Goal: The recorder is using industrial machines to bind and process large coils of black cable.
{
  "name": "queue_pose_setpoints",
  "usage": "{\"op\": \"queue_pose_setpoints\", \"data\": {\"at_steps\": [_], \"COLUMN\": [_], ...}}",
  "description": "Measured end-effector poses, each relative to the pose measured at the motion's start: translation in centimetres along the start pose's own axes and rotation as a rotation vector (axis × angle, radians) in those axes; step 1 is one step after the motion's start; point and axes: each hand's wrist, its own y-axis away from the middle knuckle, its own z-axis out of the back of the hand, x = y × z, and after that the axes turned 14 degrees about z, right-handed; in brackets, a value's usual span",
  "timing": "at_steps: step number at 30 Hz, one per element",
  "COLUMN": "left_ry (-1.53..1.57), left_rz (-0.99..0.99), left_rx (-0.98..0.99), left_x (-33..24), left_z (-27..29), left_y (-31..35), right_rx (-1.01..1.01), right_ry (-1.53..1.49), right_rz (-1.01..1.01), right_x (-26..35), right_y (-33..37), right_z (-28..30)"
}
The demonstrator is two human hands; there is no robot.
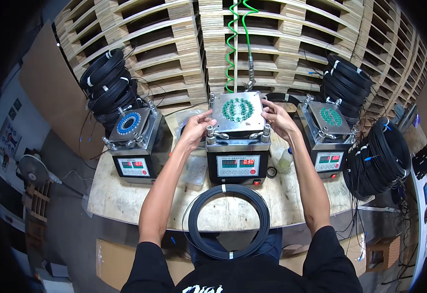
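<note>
A square metal fixture plate (218,104), set with rings of small green connectors (238,110), lies level on top of the middle black bench machine (212,163). My left hand (197,129) grips its left edge, with the thumb near the front corner. On the opposite edge my right hand (281,122) has its thumb and fingers closed around the side. Metal corner posts (266,130) rise at the machine's front corners. Between my forearms, a coil of black cable (195,215) bound with white ties rests over the bench's front edge and my lap.
Similar machines stand left (134,168) and right (328,161), carrying plates with blue and green connectors. Stacks of coiled black cable (107,90) rise beside them. A small bottle (285,160) stands near my right forearm. Wooden pallets (174,46) and a green air hose (246,36) are behind.
</note>
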Motion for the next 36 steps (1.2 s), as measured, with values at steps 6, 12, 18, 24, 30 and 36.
{"op": "queue_pose_setpoints", "data": {"at_steps": [6,12,18,24,30,36], "left_ry": [-0.022,-0.005,-0.029,-0.059,-0.077,-0.003], "left_rz": [-0.016,-0.03,-0.019,0.002,-0.021,-0.068], "left_rx": [0.012,0.007,0.015,0.022,-0.002,-0.038], "left_x": [0.5,0.8,0.5,0.6,0.7,2.5], "left_z": [0.8,0.8,0.6,0.3,1.0,1.9], "left_y": [-0.2,0.0,0.6,0.7,0.0,1.6], "right_rx": [-0.028,-0.019,0.006,0.03,-0.059,-0.155], "right_ry": [0.049,0.108,0.183,0.238,0.282,0.391], "right_rz": [-0.029,-0.051,-0.059,-0.06,0.018,0.081], "right_x": [-0.2,-0.8,-0.2,-0.5,-0.8,-1.2], "right_y": [-0.3,0.2,0.5,0.8,0.3,2.9], "right_z": [-0.8,-0.9,-1.0,-0.7,-1.4,-2.6]}}
